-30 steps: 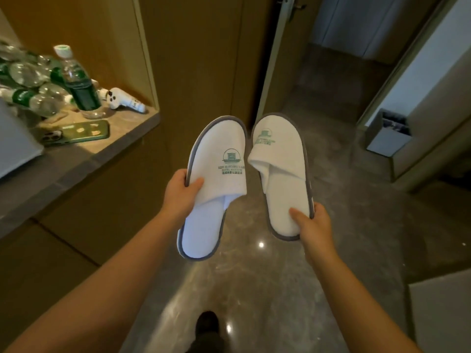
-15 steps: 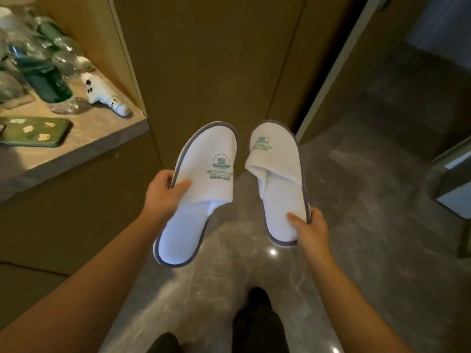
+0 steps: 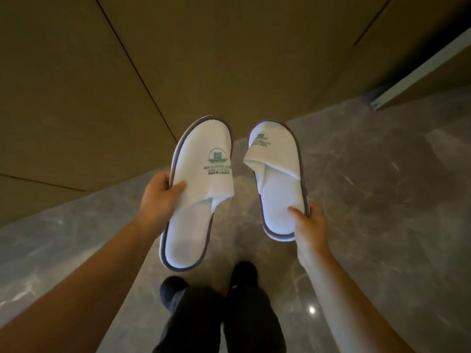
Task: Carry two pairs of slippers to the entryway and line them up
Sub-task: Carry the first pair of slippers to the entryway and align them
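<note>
Two white slippers with grey edging are held up in the air above the grey marble floor (image 3: 369, 200), toes pointing away from the person. The left slipper (image 3: 196, 197) carries a green printed emblem and lettering on its upper; the right slipper (image 3: 277, 182) shows the same emblem, smaller, near the toe. The left hand (image 3: 158, 200) pinches the left slipper's outer edge, thumb on top of the upper and fingers hidden beneath. The right hand (image 3: 309, 230) grips the right slipper near the heel, thumb pressed on the insole, fingers wrapped under the edge. The slippers sit just beside each other, not touching. Below them stand the person's dark shoes (image 3: 243, 272) and trousers. Brown wall panels (image 3: 204, 59) rise beyond the toes.
</note>
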`<control>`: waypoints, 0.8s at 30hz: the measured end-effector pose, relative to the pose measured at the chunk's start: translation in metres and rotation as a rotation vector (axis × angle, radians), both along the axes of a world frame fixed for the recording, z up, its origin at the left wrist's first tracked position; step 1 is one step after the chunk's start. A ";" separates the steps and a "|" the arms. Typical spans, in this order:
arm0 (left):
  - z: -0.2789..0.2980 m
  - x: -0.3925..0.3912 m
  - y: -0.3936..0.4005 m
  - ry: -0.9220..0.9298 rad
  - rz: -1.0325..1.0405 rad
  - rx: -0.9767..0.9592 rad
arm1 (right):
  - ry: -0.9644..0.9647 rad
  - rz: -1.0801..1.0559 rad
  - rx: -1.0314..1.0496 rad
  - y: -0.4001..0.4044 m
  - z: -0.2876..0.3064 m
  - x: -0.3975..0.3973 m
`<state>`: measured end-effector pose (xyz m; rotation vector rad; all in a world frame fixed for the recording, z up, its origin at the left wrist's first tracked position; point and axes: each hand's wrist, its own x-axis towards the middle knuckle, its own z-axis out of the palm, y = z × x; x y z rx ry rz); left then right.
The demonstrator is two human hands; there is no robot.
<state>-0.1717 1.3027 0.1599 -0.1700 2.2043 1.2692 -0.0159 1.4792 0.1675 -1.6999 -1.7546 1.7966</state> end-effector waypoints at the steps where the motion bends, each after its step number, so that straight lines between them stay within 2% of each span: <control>1: -0.026 -0.002 0.002 -0.022 -0.002 -0.006 | -0.005 -0.010 -0.008 0.000 -0.028 -0.002; 8: -0.238 -0.018 0.016 -0.035 0.004 0.015 | -0.011 -0.057 -0.142 0.010 -0.261 -0.016; 14: -0.397 -0.033 0.029 -0.048 0.023 0.031 | 0.011 -0.288 -0.085 0.040 -0.437 -0.044; 19: -0.461 -0.042 0.045 -0.058 -0.007 0.044 | 0.056 -0.342 -0.054 0.064 -0.509 -0.056; 24: -0.466 -0.045 0.061 -0.069 -0.020 0.098 | -0.177 -0.004 0.212 0.064 -0.513 -0.057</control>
